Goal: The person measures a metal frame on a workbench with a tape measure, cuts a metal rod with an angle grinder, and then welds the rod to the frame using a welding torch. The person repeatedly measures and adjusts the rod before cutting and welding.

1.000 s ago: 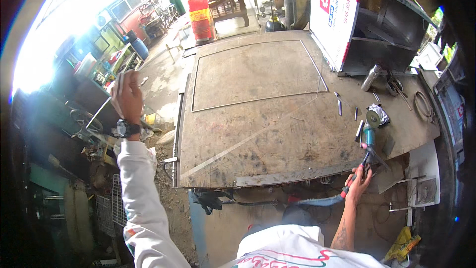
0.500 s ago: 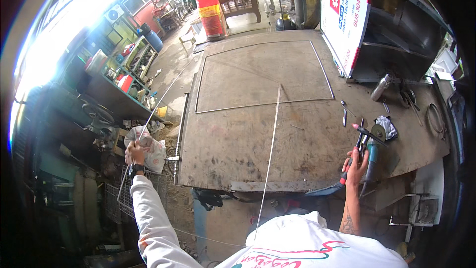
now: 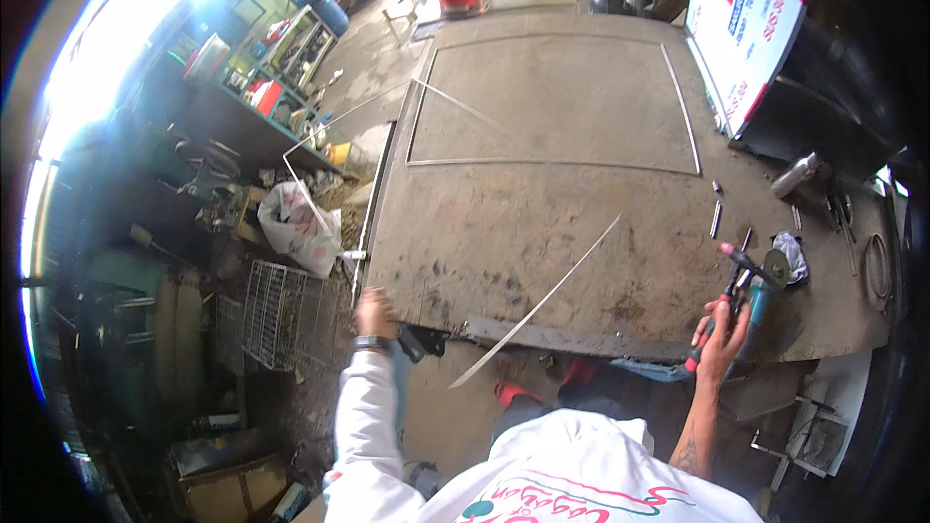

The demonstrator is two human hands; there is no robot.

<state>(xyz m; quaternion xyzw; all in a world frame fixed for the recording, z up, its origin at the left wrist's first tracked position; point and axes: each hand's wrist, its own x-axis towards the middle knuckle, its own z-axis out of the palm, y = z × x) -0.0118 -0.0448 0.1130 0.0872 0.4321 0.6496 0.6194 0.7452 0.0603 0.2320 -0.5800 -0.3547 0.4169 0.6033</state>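
My left hand (image 3: 376,313) is closed at the table's left front corner, on one side of a thin rectangular metal frame (image 3: 524,321). The frame is raised and slanted, one end over the tabletop's front edge and the other out past its left side; part of it blurs into the background. In my right hand (image 3: 719,334), above the right front of the table, is a TIG welding torch (image 3: 740,261) with a pink nozzle and a red-and-black handle. Beneath and beside it lies a teal angle grinder (image 3: 765,305) with a round disc. A second thin rectangular frame (image 3: 552,164) lies flat on the tabletop.
The worn metal worktable (image 3: 484,232) carries short metal rods (image 3: 716,218), a crumpled white cloth (image 3: 792,257), a metal bottle (image 3: 796,175) and a coiled ring (image 3: 877,266) at right. A film-covered box (image 3: 751,29) stands behind. A wire rack (image 3: 274,315) and white sack (image 3: 298,223) lie left.
My left hand has moved right and nearer, to the table corner, swinging the held frame round to a new slant. My right hand still holds the torch. The whole view has shifted.
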